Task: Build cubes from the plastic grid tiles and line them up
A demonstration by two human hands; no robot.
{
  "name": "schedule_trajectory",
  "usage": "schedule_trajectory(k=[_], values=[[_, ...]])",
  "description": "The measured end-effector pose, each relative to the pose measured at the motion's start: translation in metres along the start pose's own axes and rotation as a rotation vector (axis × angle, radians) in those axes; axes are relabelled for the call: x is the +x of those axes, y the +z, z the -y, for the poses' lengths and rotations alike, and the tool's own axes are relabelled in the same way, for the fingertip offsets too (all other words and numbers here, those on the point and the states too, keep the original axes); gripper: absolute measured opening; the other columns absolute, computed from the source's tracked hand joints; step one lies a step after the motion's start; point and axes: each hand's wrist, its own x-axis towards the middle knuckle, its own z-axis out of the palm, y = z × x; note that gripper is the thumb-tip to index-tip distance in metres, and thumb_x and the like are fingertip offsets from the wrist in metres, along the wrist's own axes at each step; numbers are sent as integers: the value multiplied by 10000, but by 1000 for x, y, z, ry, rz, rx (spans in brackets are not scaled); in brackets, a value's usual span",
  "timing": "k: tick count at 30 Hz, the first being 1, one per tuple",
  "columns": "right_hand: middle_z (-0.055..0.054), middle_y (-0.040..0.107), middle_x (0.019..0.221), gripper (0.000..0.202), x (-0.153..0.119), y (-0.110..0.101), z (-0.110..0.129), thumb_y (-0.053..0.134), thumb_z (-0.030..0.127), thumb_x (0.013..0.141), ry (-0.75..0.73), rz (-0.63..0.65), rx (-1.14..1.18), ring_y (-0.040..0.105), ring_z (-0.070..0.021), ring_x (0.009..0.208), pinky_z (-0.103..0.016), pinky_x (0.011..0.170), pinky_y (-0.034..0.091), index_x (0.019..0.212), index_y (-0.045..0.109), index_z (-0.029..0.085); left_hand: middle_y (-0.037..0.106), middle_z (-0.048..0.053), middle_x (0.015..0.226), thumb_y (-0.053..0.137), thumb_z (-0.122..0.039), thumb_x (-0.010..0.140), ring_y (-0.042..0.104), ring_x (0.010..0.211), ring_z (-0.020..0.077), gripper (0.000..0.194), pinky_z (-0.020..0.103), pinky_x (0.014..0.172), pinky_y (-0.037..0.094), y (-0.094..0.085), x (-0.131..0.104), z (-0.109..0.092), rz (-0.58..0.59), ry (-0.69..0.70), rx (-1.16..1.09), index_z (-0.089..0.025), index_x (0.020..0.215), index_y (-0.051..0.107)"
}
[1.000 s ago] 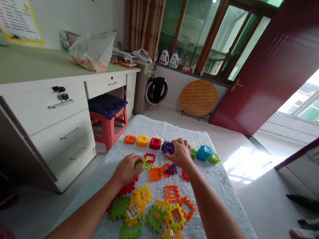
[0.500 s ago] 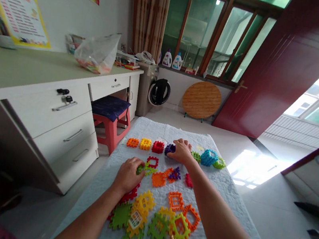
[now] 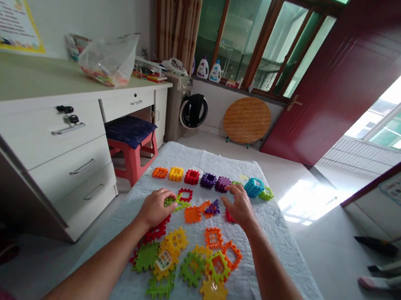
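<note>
Purple block (image 3: pixel 223 184) sits just ahead-left of open R hand (image 3: pixel 240 207), w/ green pc (image 3: pixel 170 201) gripped in L hand (image 3: pixel 155 209).

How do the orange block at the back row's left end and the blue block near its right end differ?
The orange block is low and flat; the blue block is taller and tilted. The orange block stands apart from its neighbour, while the blue block appears to touch a lime-green piece. Both have toothed edges.

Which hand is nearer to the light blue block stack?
Right. The right hand is just short of the light blue stack, slightly to its left; the left hand is farther left, around a lime-green piece.
</note>
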Motion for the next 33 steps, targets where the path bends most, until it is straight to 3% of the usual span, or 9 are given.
schedule_trajectory(k=[6,15,22,29,33], values=[[-88,583,1033,245,-18,19,-24,527,229,778,34,-132,1,531,-229,995,-373,923,412,1004,607,180,663,45,890,580,-276,740,603,874,204,137,331,849,450,1,4,1,-9,18,9,-206,831,653],[-67,603,935,184,-14,17,-41,523,219,760,63,-166,11,545,-217,931,-361,888,422,903,634,192,662,44,878,561,-294,742,609,867,208,141,323,833,457,1,9,0,-10,25,18,-203,807,647],[-69,590,965,231,-18,-4,-52,593,267,753,13,107,-8,539,-218,937,-380,888,407,967,633,189,661,49,889,553,-301,745,604,868,213,157,338,845,456,2,11,3,6,38,8,-197,822,642],[-90,540,1041,531,-26,-20,-54,728,362,644,86,395,-103,508,-237,962,-380,886,404,1116,581,167,660,41,892,556,-331,747,611,876,210,185,331,845,465,0,10,8,21,39,-77,-204,849,642],[-89,522,1047,530,-26,-18,-55,740,320,620,54,439,-163,486,-233,950,-371,876,394,1105,586,169,659,40,930,559,-358,746,614,886,203,231,329,852,468,-2,9,11,-12,0,-156,-199,892,640]])
